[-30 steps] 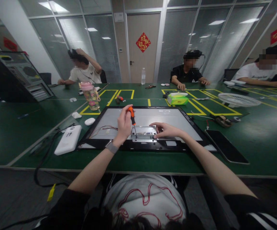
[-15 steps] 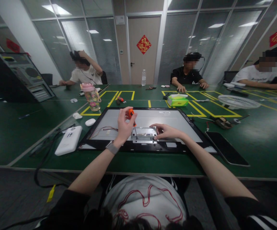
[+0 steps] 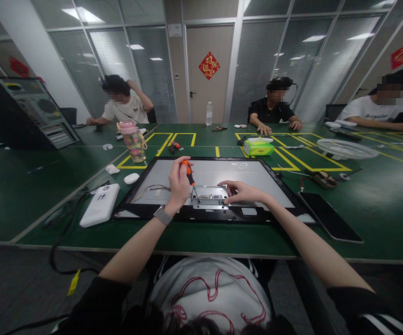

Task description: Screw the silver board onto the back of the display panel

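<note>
**Finding: driver [image 3: 187, 169] leaned further left**

L hand [image 3: 178, 184] gripped driver, handle tipped left vs. prev. frame, tip approx. at bracket [image 3: 210, 204], near side of panel [image 3: 218, 170]; likely less square, work there apparently unfinished. R hand [image 3: 241, 191] unmoved at bracket's right edge, fingers part-spread; couldn't tell if holding.

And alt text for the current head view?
The left hand holds an orange-and-black screwdriver angled down at a silver metal bracket on a black-framed grey panel; the right hand is at the bracket's right end. Three people sit across the green table.
</note>
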Tool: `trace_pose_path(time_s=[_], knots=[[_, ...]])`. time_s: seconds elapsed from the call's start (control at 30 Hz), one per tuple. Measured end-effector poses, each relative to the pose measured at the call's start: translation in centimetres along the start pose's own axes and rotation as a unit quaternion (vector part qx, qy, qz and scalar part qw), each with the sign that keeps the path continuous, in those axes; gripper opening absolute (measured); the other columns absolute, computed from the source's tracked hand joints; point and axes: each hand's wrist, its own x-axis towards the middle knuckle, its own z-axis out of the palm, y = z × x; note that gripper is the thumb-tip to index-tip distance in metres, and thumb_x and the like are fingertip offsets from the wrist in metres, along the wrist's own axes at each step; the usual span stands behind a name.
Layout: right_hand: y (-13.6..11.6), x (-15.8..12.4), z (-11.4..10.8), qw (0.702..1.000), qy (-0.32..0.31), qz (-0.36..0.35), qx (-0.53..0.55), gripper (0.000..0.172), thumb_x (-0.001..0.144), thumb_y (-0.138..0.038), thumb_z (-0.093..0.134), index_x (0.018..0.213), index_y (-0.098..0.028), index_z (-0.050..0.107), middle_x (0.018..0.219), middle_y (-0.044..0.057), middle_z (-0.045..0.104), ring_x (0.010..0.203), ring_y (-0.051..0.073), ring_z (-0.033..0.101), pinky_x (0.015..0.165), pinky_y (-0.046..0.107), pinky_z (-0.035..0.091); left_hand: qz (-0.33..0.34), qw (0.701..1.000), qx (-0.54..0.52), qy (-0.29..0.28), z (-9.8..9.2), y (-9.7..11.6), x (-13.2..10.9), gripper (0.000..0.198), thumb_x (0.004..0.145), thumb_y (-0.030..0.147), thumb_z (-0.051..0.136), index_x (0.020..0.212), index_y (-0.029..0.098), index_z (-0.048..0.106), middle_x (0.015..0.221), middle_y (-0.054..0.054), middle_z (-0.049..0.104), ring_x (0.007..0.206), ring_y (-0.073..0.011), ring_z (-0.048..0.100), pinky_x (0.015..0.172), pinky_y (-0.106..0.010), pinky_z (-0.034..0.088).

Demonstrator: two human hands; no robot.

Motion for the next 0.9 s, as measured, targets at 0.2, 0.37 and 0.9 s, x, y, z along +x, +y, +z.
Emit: trace_pose_path(time_s=[0.2,0.37,0.9], knots=[[0.06,0.02,0.05,1.000,0.003,0.003,0.006,0.077,0.069,-0.048,0.074,0.133,-0.016,0.048,0.073,-0.004,0.052,0.066,0.014,0.051,0.063,0.027,0.038,0.053,0.996,0.071,0.022,0.01,0.57,0.13,0.017,0.091,0.033,0.051,0.096,0.022,0.063,0.093,-0.004,0.057,0.082,-0.0125,0.056,0.070,-0.024,0.047],[-0.20,-0.07,0.04,1.000,0.000,0.003,0.009,0.076,0.069,-0.048,0.074,0.133,-0.016,0.048,0.074,-0.003,0.052,0.067,0.014,0.050,0.063,0.026,0.038,0.054,0.994,0.089,0.034,-0.05,0.63,0.22,0.019,0.093,0.033,0.049,0.096,0.022,0.064,0.089,-0.003,0.056,0.078,-0.0126,0.055,0.068,-0.025,0.046],[-0.23,-0.07,0.01,1.000,0.002,0.001,-0.003,0.076,0.070,-0.048,0.073,0.134,-0.017,0.047,0.073,-0.003,0.052,0.067,0.014,0.050,0.064,0.027,0.039,0.001,1.000,0.022,-0.003,-0.13,0.02,0.21,0.031,0.096,0.030,0.038,0.116,0.022,0.060,0.102,-0.006,0.066,0.082,-0.0136,0.062,0.071,-0.027,0.050]])
